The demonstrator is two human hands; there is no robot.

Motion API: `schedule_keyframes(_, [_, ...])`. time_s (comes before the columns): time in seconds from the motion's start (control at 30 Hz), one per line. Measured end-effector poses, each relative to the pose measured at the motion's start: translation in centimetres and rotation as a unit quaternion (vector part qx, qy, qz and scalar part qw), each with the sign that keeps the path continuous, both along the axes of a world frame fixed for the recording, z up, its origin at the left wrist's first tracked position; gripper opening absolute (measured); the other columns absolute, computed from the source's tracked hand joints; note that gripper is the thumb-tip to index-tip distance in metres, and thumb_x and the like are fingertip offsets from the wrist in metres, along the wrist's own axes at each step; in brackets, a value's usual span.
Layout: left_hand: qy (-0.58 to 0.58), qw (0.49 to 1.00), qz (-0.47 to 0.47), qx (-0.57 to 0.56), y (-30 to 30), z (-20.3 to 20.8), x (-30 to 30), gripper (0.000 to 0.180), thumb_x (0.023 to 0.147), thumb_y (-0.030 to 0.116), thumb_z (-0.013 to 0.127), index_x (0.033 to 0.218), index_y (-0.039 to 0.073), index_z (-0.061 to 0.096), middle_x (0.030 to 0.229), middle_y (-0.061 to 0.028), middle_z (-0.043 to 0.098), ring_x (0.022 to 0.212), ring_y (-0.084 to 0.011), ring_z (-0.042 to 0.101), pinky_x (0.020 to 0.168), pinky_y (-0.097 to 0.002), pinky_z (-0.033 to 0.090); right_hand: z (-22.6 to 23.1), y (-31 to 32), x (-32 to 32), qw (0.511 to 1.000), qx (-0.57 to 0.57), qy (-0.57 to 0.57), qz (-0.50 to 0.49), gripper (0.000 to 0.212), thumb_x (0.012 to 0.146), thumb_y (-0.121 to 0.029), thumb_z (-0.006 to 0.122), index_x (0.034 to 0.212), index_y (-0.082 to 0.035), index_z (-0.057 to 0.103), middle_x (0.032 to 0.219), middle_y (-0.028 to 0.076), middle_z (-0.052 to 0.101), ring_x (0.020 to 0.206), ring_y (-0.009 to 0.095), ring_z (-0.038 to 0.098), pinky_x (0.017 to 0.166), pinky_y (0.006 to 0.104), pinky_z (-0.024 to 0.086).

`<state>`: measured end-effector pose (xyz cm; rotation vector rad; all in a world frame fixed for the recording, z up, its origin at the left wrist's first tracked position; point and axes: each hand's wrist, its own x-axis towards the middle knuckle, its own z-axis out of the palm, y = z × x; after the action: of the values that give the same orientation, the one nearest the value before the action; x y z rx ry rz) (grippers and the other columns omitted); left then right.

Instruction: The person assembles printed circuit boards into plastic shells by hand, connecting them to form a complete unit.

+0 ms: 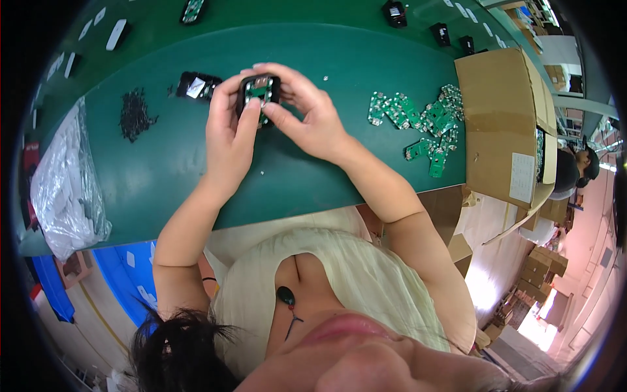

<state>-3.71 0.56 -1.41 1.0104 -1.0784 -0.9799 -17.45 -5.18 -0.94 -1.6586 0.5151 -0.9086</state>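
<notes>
Between both hands, above the green table (307,170), is a small black plastic housing (275,88) with a green circuit board (259,90) inside it. My left hand (230,124) grips its left side, with the thumb on the board's lower part. Around the right side wraps my right hand (304,114), its thumb by the lower edge. Just left of the hands lies another black housing (196,85) with a whitish, shiny piece on it. Farther left is a pile of small black parts (135,115), too small to name.
Loose green circuit boards (428,121) are heaped at the right, beside a cardboard box (499,124) at the table's edge. A clear plastic bag (68,189) of white pieces lies at the left. Several black and white housings stand along the far green surface (294,13).
</notes>
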Motion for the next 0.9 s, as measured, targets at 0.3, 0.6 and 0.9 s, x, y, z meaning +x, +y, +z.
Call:
schedule_keyframes(0.3, [-0.486,0.859,0.048,-0.152,-7.0,3.1,0.6,0.028,0.079,0.010,0.066,0.107,0.007,0.062,0.096,-0.0111,0.052,0.084,-0.0258,0.053,0.078,-0.0325,0.044,1.1,-4.5,-3.4,0.991,-0.051,0.078,-0.101,0.043,0.084,-0.006,0.065,0.126,-0.004,0.051,0.124,0.010,0.056,0.112,0.019,0.055,0.094,0.0337,0.046])
schedule_keyframes(0.6, [0.134,0.966,0.029,0.219,-25.0,-2.5,4.5,0.028,0.087,0.002,0.057,0.104,-0.015,0.044,0.093,-0.0183,0.055,0.080,-0.0290,0.064,0.074,-0.0336,0.059,-2.3,-19.3,-10.9,0.709,-0.285,0.376,-0.524,0.076,0.072,-0.042,0.076,0.129,-0.005,0.041,0.122,0.016,0.051,0.110,0.031,0.051,0.088,0.0416,0.045])
schedule_keyframes(0.9, [0.097,0.931,0.026,0.352,-22.4,-0.7,1.7,0.052,0.093,0.027,0.056,0.121,-0.012,0.037,0.111,-0.0269,0.046,0.087,-0.0320,0.063,0.074,-0.0375,0.059,-1.9,-20.5,-11.4,0.850,-0.136,0.352,-0.367,0.056,0.074,-0.017,0.075,0.120,-0.010,0.045,0.106,0.011,0.060,0.098,0.029,0.057,0.082,0.0392,0.047])
